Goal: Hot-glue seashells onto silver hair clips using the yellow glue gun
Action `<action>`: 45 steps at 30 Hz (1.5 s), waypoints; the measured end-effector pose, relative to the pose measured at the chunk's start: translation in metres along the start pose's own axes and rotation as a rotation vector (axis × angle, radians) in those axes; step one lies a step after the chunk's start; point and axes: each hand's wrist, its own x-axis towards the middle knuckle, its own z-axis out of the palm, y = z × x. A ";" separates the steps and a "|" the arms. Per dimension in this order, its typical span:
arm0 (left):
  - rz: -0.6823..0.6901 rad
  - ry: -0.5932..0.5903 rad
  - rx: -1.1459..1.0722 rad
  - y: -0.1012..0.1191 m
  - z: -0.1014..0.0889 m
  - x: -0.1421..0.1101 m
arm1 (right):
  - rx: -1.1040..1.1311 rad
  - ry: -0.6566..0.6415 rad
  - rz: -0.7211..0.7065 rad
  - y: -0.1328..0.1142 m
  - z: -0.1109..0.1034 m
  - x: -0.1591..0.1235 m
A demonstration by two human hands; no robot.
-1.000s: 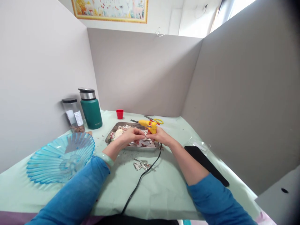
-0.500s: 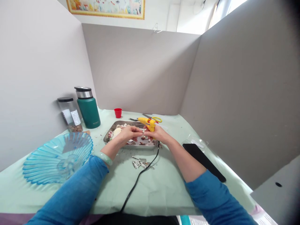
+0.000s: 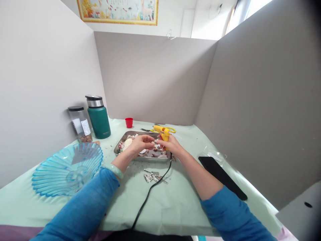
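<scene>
A yellow glue gun (image 3: pixel 165 133) rests in the grip of my right hand (image 3: pixel 172 144), its nozzle pointing left and its black cord (image 3: pixel 150 192) trailing toward the table's front edge. Facing it over the tray is my left hand (image 3: pixel 141 143), its fingers loosely curved and apart, with nothing visible in them. A small gap separates the two hands. Below them, a metal tray (image 3: pixel 145 159) contains seashells (image 3: pixel 127 143) of several shapes; the hands cover part of it. Several small metal clips (image 3: pixel 153 176) lie in a pile on the cloth in front of the tray.
Left stand a blue glass shell-shaped dish (image 3: pixel 67 170), a green bottle (image 3: pixel 99 122) and a clear jar (image 3: pixel 80 124). Behind the tray are a red cup (image 3: pixel 129 123) and yellow-handled scissors (image 3: pixel 171 130). A black flat strip (image 3: pixel 222 177) and clear plastic packaging (image 3: pixel 215 154) lie right. Grey panels surround the table.
My fingertips met over the tray before; now the hands have drawn apart and the left fingers have loosened. The glue gun stays in my right hand. The view has shifted slightly.
</scene>
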 end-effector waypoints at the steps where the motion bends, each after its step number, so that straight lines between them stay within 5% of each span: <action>1: 0.014 0.001 0.007 0.000 0.000 0.000 | -0.006 -0.002 -0.005 0.000 0.000 0.000; 11: 0.148 -0.001 0.136 -0.003 0.000 0.003 | 0.055 0.079 0.047 -0.003 0.003 -0.001; 21: 0.306 -0.006 0.264 -0.002 0.001 0.003 | 0.085 0.002 0.030 -0.002 0.001 -0.002; 29: 0.259 0.023 0.198 -0.007 0.002 0.004 | 0.074 -0.028 0.015 -0.005 0.002 -0.003; 36: 0.065 -0.047 0.129 -0.005 0.005 0.004 | 0.130 0.061 0.051 0.001 0.004 0.000; 45: 0.051 -0.011 0.122 -0.003 0.004 0.003 | 0.029 0.023 0.019 0.006 0.007 0.002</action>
